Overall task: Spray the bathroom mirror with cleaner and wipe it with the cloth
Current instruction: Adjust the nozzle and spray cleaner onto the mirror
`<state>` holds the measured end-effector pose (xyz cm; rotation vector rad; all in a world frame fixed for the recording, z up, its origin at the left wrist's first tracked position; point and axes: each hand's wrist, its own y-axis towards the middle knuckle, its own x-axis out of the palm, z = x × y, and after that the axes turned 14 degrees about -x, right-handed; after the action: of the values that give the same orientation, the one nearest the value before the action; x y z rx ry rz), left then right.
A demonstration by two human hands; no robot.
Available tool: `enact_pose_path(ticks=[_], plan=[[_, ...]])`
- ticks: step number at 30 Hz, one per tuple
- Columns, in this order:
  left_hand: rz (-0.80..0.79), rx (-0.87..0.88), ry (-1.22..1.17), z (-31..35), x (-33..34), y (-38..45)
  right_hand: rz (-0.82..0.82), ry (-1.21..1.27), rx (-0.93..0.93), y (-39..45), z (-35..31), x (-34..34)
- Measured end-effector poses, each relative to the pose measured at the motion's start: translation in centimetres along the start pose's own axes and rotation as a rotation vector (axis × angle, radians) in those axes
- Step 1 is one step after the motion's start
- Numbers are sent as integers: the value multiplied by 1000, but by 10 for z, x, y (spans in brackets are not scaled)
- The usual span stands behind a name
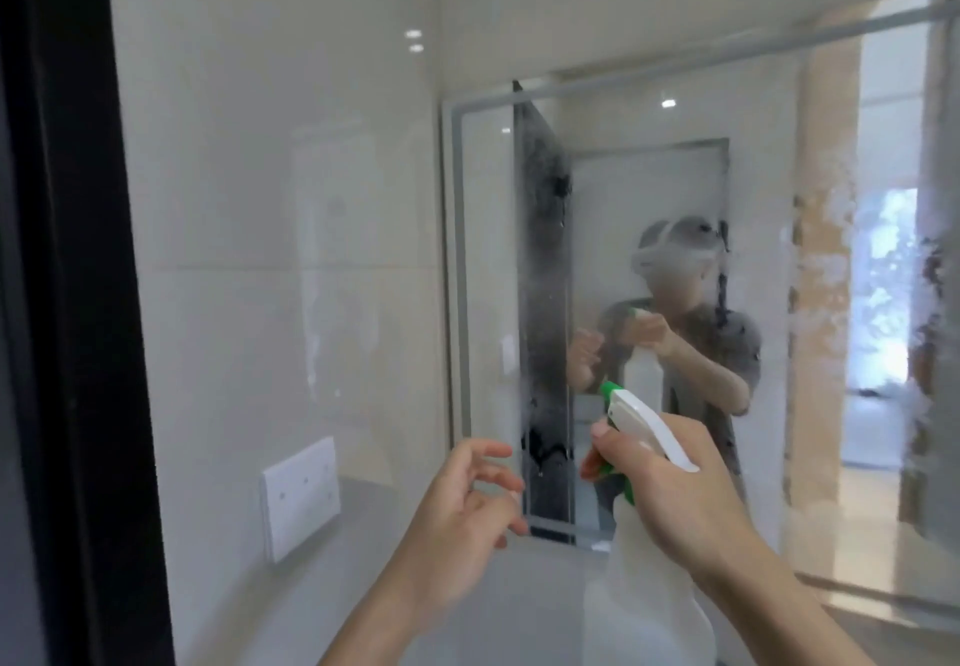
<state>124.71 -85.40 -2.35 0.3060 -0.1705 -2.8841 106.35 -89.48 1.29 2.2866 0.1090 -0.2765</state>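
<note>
The bathroom mirror fills the right half of the wall, framed in grey, and is misted with white spray and running drips. My right hand grips a white spray bottle with a green-tipped trigger head, nozzle aimed at the mirror's lower left part. My left hand hovers empty just left of the bottle, fingers spread and curled, close to the mirror's lower left corner. No cloth is in sight. The mirror reflects a person holding the bottle.
A glossy white tiled wall stands to the left, with a white socket plate low on it. A dark door frame runs down the far left edge. A grey counter surface lies below.
</note>
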Motion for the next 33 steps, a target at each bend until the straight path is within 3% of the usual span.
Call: enact_pose_path(ticks=[7, 11, 23, 33], plan=[[-122, -76, -49, -30, 43, -8, -16, -65, 66, -52, 18, -10], [-213, -108, -47, -45, 73, -15, 68, -85, 135, -86, 31, -25], [-577, -205, -56, -91, 206, -54, 217, -267, 447, -213, 69, -131], [-817, -494, 105, -172, 285, -112, 354, -365, 683, -332, 132, -208]])
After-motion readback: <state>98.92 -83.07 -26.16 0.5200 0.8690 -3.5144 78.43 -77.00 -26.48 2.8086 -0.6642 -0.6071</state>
